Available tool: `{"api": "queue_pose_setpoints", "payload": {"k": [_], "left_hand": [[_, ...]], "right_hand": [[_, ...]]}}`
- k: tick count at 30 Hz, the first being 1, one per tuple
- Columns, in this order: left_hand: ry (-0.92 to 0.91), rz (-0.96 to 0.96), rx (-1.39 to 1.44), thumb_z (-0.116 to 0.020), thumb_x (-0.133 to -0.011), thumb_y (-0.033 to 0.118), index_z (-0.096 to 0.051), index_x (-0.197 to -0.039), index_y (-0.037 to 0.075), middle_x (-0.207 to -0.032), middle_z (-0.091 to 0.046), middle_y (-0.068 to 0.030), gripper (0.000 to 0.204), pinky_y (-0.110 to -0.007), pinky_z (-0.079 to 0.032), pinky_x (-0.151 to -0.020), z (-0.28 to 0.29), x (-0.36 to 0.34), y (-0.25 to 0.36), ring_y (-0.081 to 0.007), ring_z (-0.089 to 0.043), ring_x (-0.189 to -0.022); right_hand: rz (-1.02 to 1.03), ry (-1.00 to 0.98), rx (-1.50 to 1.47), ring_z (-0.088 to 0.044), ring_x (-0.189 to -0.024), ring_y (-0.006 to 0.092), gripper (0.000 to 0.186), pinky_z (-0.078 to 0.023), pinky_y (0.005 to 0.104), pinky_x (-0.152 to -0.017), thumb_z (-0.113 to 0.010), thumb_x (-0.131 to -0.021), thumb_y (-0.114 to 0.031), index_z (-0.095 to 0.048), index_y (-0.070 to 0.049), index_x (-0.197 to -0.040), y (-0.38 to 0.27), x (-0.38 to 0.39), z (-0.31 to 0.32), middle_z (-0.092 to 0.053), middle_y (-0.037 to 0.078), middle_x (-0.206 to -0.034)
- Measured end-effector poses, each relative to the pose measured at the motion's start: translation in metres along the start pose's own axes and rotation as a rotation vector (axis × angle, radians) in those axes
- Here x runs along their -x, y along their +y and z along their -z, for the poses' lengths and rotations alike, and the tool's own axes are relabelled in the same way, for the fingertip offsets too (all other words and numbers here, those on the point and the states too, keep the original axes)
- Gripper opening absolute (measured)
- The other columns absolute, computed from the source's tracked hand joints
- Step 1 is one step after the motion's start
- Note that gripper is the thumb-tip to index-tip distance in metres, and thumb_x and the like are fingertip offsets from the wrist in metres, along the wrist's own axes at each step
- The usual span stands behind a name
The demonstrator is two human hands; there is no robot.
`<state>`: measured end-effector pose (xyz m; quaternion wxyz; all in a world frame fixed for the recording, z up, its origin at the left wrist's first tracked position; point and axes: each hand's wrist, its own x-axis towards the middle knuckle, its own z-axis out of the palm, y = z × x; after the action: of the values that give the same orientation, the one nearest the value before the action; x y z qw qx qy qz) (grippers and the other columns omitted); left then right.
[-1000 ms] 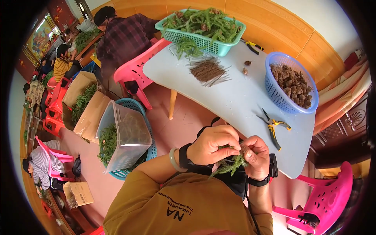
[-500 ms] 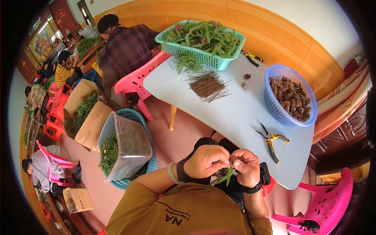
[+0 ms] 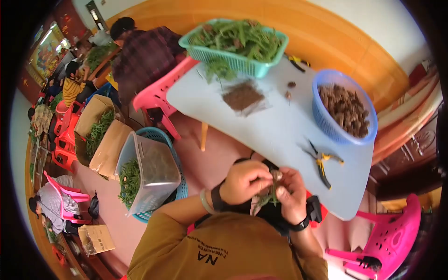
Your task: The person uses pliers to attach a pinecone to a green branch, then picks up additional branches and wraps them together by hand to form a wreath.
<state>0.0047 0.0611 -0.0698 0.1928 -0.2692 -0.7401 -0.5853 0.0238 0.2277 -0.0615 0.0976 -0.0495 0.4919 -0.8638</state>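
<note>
My left hand (image 3: 243,184) is closed in a pinch at a small brown cone (image 3: 276,176) with a green fir sprig (image 3: 268,198). My right hand (image 3: 293,198) grips the same piece from the right, thumb along the sprig. Both hands are over my lap, just short of the pale table (image 3: 347,184). On it lie yellow-black pliers (image 3: 322,164), thin brown wires or sticks (image 3: 242,97), loose cones (image 3: 291,84), a blue basket of pine cones (image 3: 346,108) and a green basket of fir branches (image 3: 254,67). The view is blurred, so the fingertips are unclear.
A pink chair (image 3: 147,95) and a person in plaid (image 3: 142,60) are at the table's far left. A clear bin (image 3: 151,170) in a blue basket and cardboard boxes (image 3: 107,151) stand left. Another pink chair (image 3: 382,238) is at lower right. Several people sit farther left.
My hands and the held piece dipped, then rose slightly over the last half second, with my right thumb shifting on the sprig. The camera view has shifted a little and blurred.
</note>
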Motion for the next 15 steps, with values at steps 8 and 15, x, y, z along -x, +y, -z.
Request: {"api": "queue_pose_setpoints", "payload": {"k": [8, 15], "left_hand": [[-0.016, 0.587, 0.688, -0.063, -0.084, -0.002, -0.060, -0.098, -0.001, -0.101, -0.059, -0.0050, 0.014, -0.024, -0.046, -0.077, 0.017, -0.016, 0.009, -0.0079, -0.055, -0.088], [-0.008, 0.400, 0.835, -0.058, -0.089, 0.000, -0.055, -0.101, -0.001, -0.110, -0.060, -0.0146, 0.013, -0.030, -0.048, -0.083, 0.006, -0.029, 0.032, -0.0157, -0.059, -0.094]], "right_hand": [[0.530, 0.132, 1.920, -0.049, -0.111, 0.0405, 0.050, -0.040, 0.0450, -0.093, -0.076, -0.069, -0.019, -0.054, -0.001, -0.111, -0.069, -0.018, 0.082, -0.053, 0.022, -0.118], [0.381, -0.041, 2.105, -0.041, -0.119, 0.0404, 0.056, -0.033, 0.0466, -0.100, -0.075, -0.069, -0.026, -0.054, -0.003, -0.115, -0.076, -0.028, 0.137, -0.043, 0.022, -0.133]]}}
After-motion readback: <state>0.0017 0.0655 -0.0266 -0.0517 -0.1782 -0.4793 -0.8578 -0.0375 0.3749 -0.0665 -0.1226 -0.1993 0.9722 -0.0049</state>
